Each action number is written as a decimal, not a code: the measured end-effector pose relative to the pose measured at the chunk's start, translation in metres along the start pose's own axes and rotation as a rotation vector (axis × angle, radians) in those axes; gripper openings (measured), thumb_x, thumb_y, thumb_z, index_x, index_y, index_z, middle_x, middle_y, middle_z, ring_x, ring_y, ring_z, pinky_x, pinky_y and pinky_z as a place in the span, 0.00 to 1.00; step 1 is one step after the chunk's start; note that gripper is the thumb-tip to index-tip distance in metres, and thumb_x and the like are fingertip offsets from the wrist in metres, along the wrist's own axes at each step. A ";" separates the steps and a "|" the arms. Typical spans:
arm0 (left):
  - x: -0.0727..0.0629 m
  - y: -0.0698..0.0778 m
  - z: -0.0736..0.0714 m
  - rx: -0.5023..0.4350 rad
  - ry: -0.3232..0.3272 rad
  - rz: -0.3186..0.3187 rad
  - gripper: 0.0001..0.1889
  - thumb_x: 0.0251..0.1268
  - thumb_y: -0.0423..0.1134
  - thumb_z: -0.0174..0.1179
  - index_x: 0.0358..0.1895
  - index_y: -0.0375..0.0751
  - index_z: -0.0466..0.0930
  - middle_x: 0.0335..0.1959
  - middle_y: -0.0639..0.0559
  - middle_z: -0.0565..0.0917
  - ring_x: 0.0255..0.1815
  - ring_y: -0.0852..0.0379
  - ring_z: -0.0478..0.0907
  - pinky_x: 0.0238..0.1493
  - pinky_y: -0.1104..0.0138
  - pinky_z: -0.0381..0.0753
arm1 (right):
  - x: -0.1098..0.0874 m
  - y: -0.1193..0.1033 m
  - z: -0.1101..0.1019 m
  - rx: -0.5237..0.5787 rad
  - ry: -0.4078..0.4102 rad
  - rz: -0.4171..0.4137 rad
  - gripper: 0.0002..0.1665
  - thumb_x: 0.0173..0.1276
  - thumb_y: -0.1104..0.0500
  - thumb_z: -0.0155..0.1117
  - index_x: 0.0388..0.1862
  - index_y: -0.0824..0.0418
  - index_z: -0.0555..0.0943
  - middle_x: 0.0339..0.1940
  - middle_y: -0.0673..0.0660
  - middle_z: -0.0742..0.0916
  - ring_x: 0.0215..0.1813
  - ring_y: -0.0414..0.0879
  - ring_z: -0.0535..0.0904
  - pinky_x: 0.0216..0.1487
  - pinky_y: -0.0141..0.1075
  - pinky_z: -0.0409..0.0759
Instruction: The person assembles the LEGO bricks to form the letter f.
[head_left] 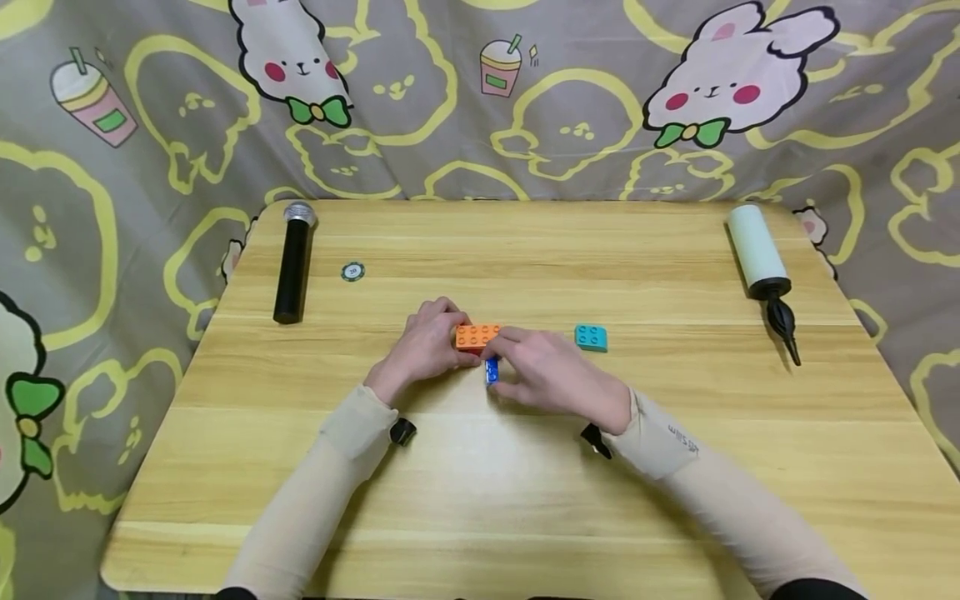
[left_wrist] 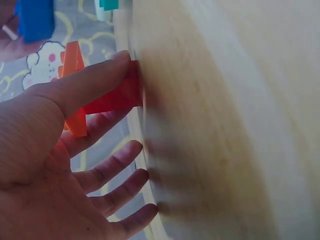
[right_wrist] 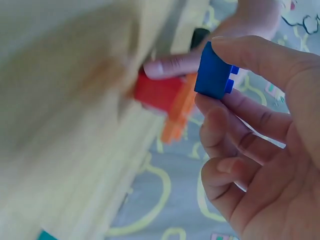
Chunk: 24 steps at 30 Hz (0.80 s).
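My left hand (head_left: 423, 346) holds a red toy building brick (left_wrist: 117, 97) between thumb and index finger, low at the tabletop. An orange studded brick (head_left: 474, 335) sits on top of the red one, reaching out past its sides. The other fingers of that hand spread with their tips at the table. Between thumb and fingers, my right hand (head_left: 553, 375) pinches a small blue brick (right_wrist: 214, 72). In the head view the blue brick is just nearer to me than the orange one, studs up. To their right lies a teal four-stud brick (head_left: 591, 337).
A black microphone (head_left: 292, 267) with a silver head lies at the back left of the wooden table (head_left: 480, 483), with a round chip (head_left: 353, 272) beside it. At the back right is a pale balloon pump (head_left: 757, 250) with a black nozzle. A patterned curtain (head_left: 450, 100) hangs behind.
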<state>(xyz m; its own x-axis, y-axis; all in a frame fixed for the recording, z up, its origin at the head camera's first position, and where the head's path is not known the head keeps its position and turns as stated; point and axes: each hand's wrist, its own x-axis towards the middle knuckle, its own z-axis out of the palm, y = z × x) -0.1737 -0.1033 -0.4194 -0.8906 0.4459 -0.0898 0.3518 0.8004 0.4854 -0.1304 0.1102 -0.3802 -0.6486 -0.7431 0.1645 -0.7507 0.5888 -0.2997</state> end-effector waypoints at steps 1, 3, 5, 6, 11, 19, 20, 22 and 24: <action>-0.001 0.001 0.000 -0.003 -0.002 -0.002 0.26 0.51 0.52 0.76 0.50 0.41 0.83 0.52 0.49 0.74 0.52 0.48 0.65 0.51 0.54 0.64 | 0.001 0.002 -0.003 0.003 0.021 -0.002 0.20 0.58 0.53 0.77 0.46 0.59 0.83 0.40 0.52 0.84 0.24 0.38 0.70 0.23 0.29 0.71; -0.002 0.002 0.001 -0.008 -0.006 0.001 0.25 0.51 0.51 0.76 0.48 0.42 0.83 0.53 0.49 0.73 0.53 0.48 0.65 0.52 0.53 0.64 | 0.002 0.005 -0.008 0.001 0.055 0.003 0.19 0.57 0.54 0.77 0.45 0.59 0.83 0.38 0.51 0.84 0.23 0.38 0.70 0.22 0.29 0.71; -0.004 0.004 0.002 -0.013 -0.015 0.006 0.24 0.51 0.51 0.76 0.47 0.43 0.82 0.53 0.49 0.73 0.55 0.47 0.65 0.52 0.52 0.64 | 0.004 0.008 -0.012 0.004 0.072 0.011 0.19 0.57 0.54 0.78 0.44 0.59 0.84 0.37 0.51 0.83 0.23 0.38 0.69 0.22 0.30 0.71; -0.004 0.006 0.002 -0.013 -0.019 0.009 0.24 0.51 0.51 0.76 0.47 0.43 0.82 0.53 0.48 0.73 0.55 0.47 0.65 0.53 0.51 0.64 | 0.005 0.009 -0.014 0.002 0.076 0.018 0.19 0.56 0.54 0.78 0.45 0.59 0.84 0.37 0.51 0.83 0.23 0.39 0.70 0.22 0.30 0.71; -0.005 0.015 0.006 -0.002 -0.037 0.031 0.26 0.50 0.53 0.76 0.49 0.43 0.83 0.54 0.49 0.73 0.57 0.47 0.65 0.55 0.50 0.63 | 0.010 0.013 -0.017 -0.004 0.045 0.057 0.21 0.57 0.52 0.78 0.47 0.59 0.84 0.39 0.52 0.84 0.25 0.40 0.71 0.24 0.32 0.72; -0.007 0.022 0.011 0.017 -0.043 0.082 0.35 0.50 0.55 0.76 0.63 0.48 0.78 0.51 0.50 0.72 0.56 0.48 0.65 0.53 0.51 0.65 | 0.014 0.013 -0.014 -0.016 -0.007 0.066 0.23 0.60 0.49 0.76 0.51 0.56 0.85 0.40 0.51 0.84 0.24 0.40 0.69 0.23 0.33 0.69; -0.008 0.023 0.011 0.016 -0.043 0.084 0.35 0.50 0.55 0.76 0.63 0.48 0.79 0.51 0.50 0.72 0.55 0.48 0.65 0.53 0.51 0.65 | 0.014 0.012 -0.014 -0.018 -0.014 0.064 0.23 0.60 0.49 0.75 0.52 0.56 0.85 0.40 0.51 0.84 0.24 0.40 0.69 0.23 0.33 0.69; -0.009 0.023 0.012 0.019 -0.041 0.086 0.36 0.50 0.55 0.76 0.63 0.48 0.79 0.50 0.50 0.72 0.55 0.48 0.65 0.53 0.52 0.65 | 0.014 0.011 -0.013 -0.028 -0.028 0.063 0.23 0.61 0.49 0.75 0.52 0.56 0.85 0.40 0.50 0.84 0.25 0.39 0.70 0.25 0.32 0.71; -0.009 0.024 0.012 0.017 -0.038 0.086 0.36 0.49 0.55 0.76 0.64 0.49 0.78 0.50 0.50 0.72 0.55 0.48 0.65 0.53 0.52 0.65 | 0.014 0.010 -0.013 -0.041 -0.037 0.062 0.23 0.61 0.49 0.75 0.52 0.56 0.85 0.40 0.50 0.83 0.26 0.39 0.71 0.26 0.32 0.72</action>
<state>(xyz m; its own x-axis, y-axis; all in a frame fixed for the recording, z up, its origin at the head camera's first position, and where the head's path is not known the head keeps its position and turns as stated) -0.1533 -0.0834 -0.4174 -0.8452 0.5282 -0.0813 0.4319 0.7647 0.4782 -0.1486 0.1103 -0.3689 -0.6896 -0.7155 0.1118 -0.7140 0.6461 -0.2698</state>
